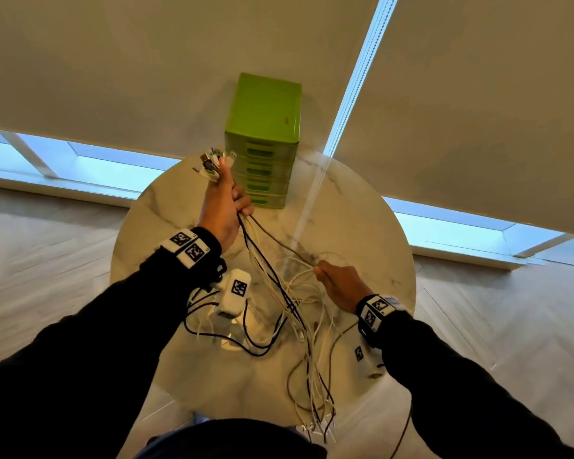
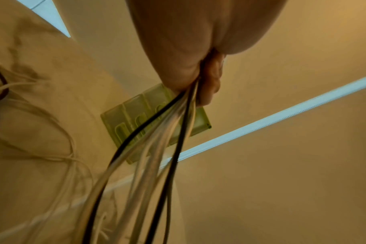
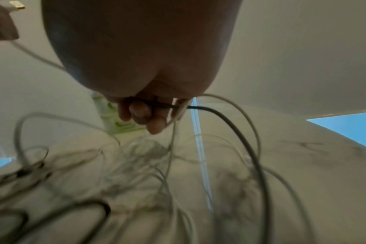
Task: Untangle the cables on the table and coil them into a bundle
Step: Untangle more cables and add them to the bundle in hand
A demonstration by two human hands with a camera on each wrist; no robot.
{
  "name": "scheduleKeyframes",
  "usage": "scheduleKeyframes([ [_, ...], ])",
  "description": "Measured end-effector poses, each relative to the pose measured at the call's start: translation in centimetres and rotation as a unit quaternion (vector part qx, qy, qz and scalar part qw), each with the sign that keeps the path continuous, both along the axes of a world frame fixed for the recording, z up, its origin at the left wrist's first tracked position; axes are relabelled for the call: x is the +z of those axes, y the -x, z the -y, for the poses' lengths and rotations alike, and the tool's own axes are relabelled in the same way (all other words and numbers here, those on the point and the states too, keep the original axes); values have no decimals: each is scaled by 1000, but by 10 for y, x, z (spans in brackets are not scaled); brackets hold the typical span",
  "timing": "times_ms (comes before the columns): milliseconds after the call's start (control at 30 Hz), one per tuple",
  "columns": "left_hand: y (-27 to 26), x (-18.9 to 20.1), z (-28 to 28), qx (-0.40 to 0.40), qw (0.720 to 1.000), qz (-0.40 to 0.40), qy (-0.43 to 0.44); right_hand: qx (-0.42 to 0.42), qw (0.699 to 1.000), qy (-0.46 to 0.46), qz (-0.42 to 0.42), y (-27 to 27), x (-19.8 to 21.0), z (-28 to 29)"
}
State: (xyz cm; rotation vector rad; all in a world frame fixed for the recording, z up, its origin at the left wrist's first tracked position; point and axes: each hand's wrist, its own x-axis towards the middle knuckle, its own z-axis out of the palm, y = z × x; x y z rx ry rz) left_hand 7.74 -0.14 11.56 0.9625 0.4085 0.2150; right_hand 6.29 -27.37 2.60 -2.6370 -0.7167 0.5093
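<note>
My left hand (image 1: 224,207) is raised above the round marble table (image 1: 371,226) and grips a bunch of black and white cables (image 1: 275,279) just below their plug ends (image 1: 212,162). From the fist (image 2: 194,72) the cables (image 2: 148,148) hang down in a sheaf. Lower and to the right, my right hand (image 1: 340,283) pinches a few strands of the same tangle (image 1: 299,263). Its curled fingers (image 3: 144,113) hold a dark cable (image 3: 224,118) and a white one. The rest of the cables lie looped on the table and trail over its near edge (image 1: 318,422).
A green drawer unit (image 1: 262,140) stands at the far side of the table, right behind my left hand. White adapter blocks (image 1: 231,299) lie under my left forearm. Beyond the table are blinds with a bead chain (image 1: 348,94) and a pale wood floor.
</note>
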Motion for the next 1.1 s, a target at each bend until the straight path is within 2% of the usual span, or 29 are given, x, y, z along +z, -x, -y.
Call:
scheduleKeyframes([
  [67, 5, 2, 5, -25, 998, -14, -54, -44, 999, 5, 0, -16, 6, -9],
  [133, 13, -3, 17, -76, 990, -31, -113, -99, 993, -62, -13, -29, 23, -26],
  [200, 21, -14, 29, -132, 980, -60, -134, -130, 981, -140, -16, -35, 46, -45],
  [267, 25, -29, 38, -156, 967, -116, -167, -116, 977, -178, -10, -33, 68, -66],
  [333, 27, -39, 42, -168, 959, -139, -184, -70, 980, -187, -10, -24, 82, -83],
  [433, 24, -38, 43, -143, 970, -138, -140, -10, 979, -204, -25, -12, 80, -94],
  [533, 15, -26, 41, -89, 989, -116, -32, 17, 982, -185, -31, 0, 67, -94],
  [667, 4, -10, 29, -14, 995, -67, 74, 37, 986, -151, -55, 13, 50, -76],
  [800, -2, 4, 0, 33, 995, -31, 91, 24, 990, -101, -97, 12, 32, -40],
  [867, -1, 10, -12, 38, 997, -23, 60, 0, 994, -36, -105, 3, 26, -20],
  [967, 8, 7, -10, 15, 998, -31, -47, -45, 997, 46, -53, -24, 25, -12],
  [1033, 18, -4, 5, -39, 990, -46, -130, -83, 996, 27, -9, -41, 36, -25],
  [1100, 27, -13, 23, -104, 973, -78, -192, -87, 995, -34, 19, -50, 58, -47],
])
